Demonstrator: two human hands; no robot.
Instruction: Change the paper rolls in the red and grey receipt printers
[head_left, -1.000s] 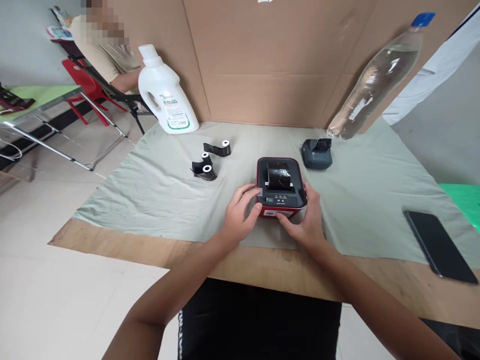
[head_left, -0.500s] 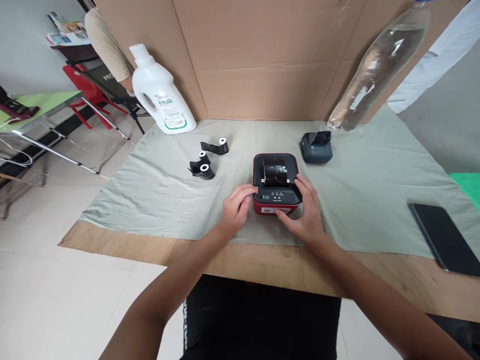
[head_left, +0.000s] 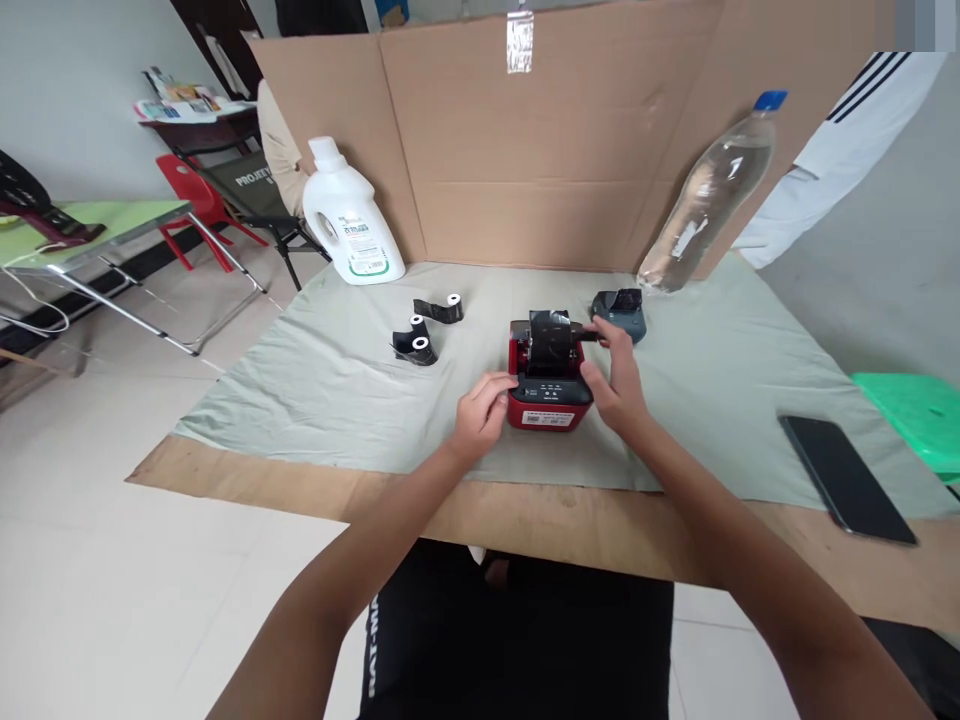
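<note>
A small red and black label printer [head_left: 550, 408] sits on the cloth, its control panel facing me. Its black lid [head_left: 587, 335] is partly raised, and a strip of black film [head_left: 551, 345] shows at the top. My left hand [head_left: 482, 408] presses its closed fingers against the printer's left front edge. On the other side, my right hand [head_left: 616, 378] has its fingers on the lid's right edge, with the thumb against the printer's right side. Behind that hand stands a smaller dark printer [head_left: 621, 318].
Several small rolls of black film [head_left: 421, 350] lie left of the printer. A white detergent bottle [head_left: 356, 225] and a clear water bottle [head_left: 701, 205] stand before a cardboard screen [head_left: 525, 150]. A phone [head_left: 847, 480] lies right. People are partly visible behind the screen.
The printer's lid has gone from closed to partly raised, with my right hand moving up along with it. My left hand stays at the left edge. The view has tilted upward.
</note>
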